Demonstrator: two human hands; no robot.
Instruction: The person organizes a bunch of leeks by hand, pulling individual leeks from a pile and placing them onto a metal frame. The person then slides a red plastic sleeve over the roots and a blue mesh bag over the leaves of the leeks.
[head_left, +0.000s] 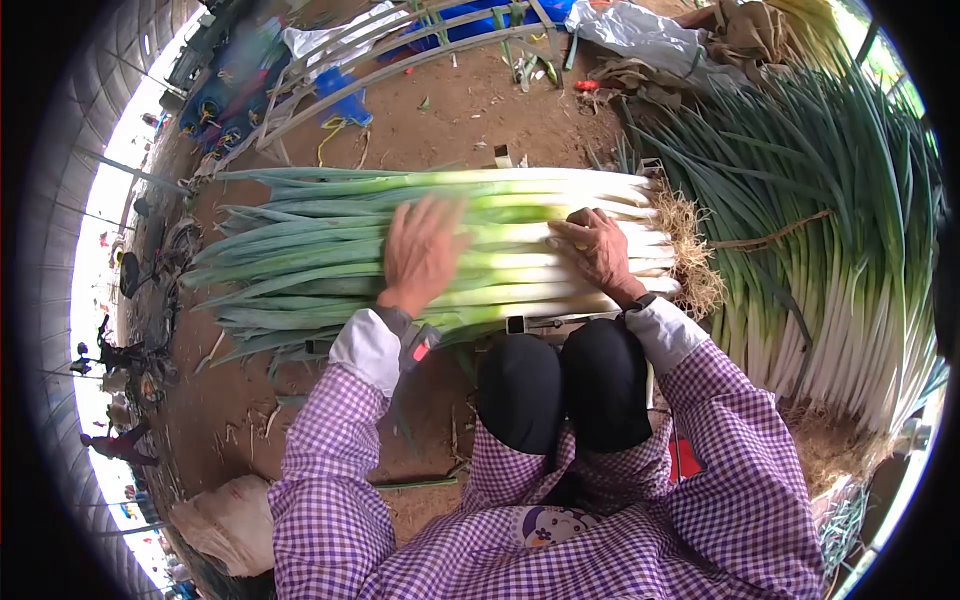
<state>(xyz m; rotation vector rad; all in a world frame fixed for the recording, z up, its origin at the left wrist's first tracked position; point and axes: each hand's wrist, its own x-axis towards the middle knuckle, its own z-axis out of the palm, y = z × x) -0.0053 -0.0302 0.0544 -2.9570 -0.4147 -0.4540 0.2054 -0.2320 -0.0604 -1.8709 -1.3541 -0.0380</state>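
Note:
A wide layer of long green onions (330, 240) lies side by side before my knees, leaves to the left and white stems to the right. Their shaggy roots (690, 250) line up at the right end. My left hand (425, 250) is over the middle of the layer where green turns pale, its fingers stretched out and blurred by motion. On the white stems near the roots, my right hand (597, 252) has its fingers curled round stalks. Parts of a metal frame (545, 322) show under the onions' near edge.
A big heap of green onions (800, 240) stands at the right. Behind are a slatted wooden rack (400, 45), blue plastic (342, 95) and a pale sheet (640, 35). A white sack (228, 525) sits at lower left. Farther left are a person (120, 443) and a motorbike (120, 355).

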